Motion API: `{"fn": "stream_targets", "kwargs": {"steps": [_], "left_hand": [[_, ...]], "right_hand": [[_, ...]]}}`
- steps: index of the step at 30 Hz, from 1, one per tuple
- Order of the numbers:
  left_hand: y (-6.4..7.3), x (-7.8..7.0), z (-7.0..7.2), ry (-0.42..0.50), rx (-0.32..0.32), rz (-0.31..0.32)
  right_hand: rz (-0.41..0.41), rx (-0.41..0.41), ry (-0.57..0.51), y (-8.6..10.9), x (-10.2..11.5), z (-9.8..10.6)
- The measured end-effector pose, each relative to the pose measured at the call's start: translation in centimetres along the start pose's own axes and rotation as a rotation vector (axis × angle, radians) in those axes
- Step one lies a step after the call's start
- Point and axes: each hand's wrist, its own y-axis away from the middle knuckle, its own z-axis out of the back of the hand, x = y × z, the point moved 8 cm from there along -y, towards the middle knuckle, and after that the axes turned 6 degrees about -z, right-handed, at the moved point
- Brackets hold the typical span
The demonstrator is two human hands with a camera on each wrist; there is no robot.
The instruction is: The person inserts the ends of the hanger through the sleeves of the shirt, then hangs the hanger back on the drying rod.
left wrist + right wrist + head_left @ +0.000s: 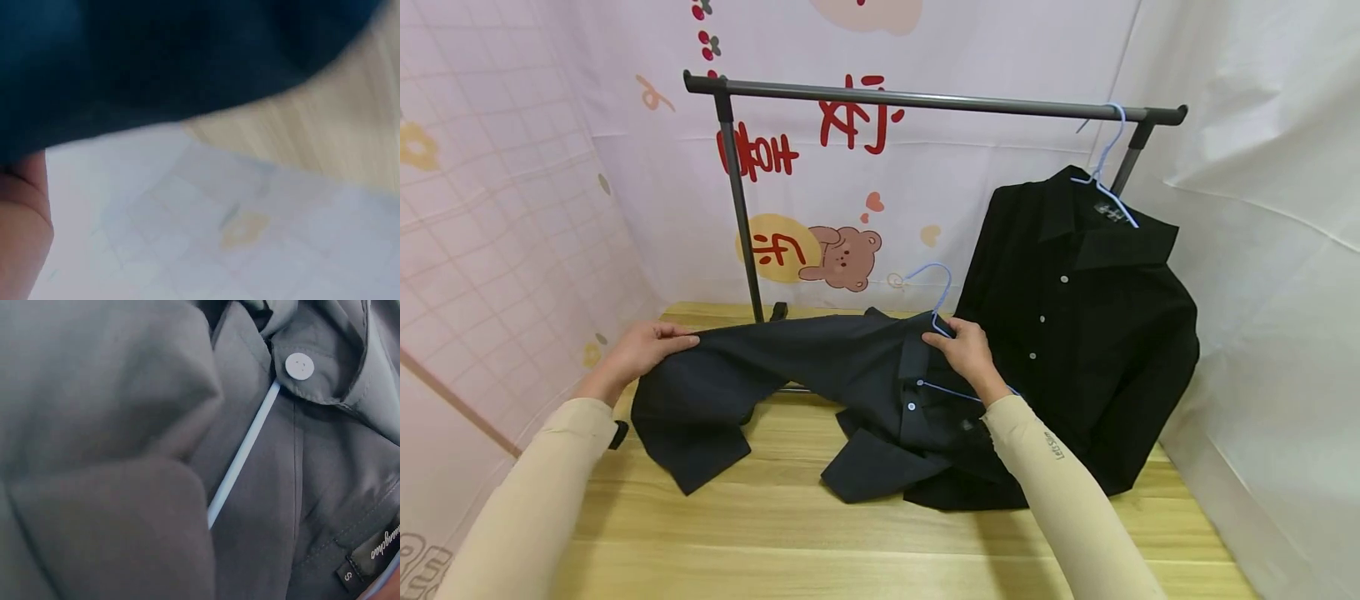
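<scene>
A dark button-up shirt (842,354) is stretched sideways just above the wooden table, with parts of it drooping onto the wood. At its left end my left hand (643,350) pinches the upper edge of the cloth. My right hand (967,350) grips the collar area together with the neck of a light blue wire hanger (949,287), whose hook points up. In the right wrist view the hanger's bar (245,450) runs inside the shirt, near a white button (299,366) and a neck label (375,550). Dark cloth (175,62) fills the top of the left wrist view.
A grey metal rack (925,98) stands at the back. From its right end a black shirt (1090,317) hangs on another blue hanger (1108,150), close beside my right hand. Printed white curtains (1000,50) surround the wooden table (760,533).
</scene>
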Motion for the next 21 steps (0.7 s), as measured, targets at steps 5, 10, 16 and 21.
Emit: {"fn": "stream_targets", "kwargs": {"steps": [5, 10, 16, 21], "left_hand": [[0.8, 1.1, -0.3, -0.222, -0.022, -0.085], [2.2, 3.5, -0.8, -0.237, -0.155, -0.059], [3.8, 7.3, -2.2, -0.165, 0.012, 0.091], [5.5, 10.1, -2.7, -0.018, 0.163, 0.190]], "right_hand": [[-0.018, -0.048, 0.025, -0.2, -0.6, 0.4], [-0.015, -0.095, 0.054, -0.2, -0.8, 0.5], [-0.013, -0.131, 0.065, 0.0, -0.9, 0.6], [-0.001, -0.131, 0.066, 0.0, -0.8, 0.5]]}}
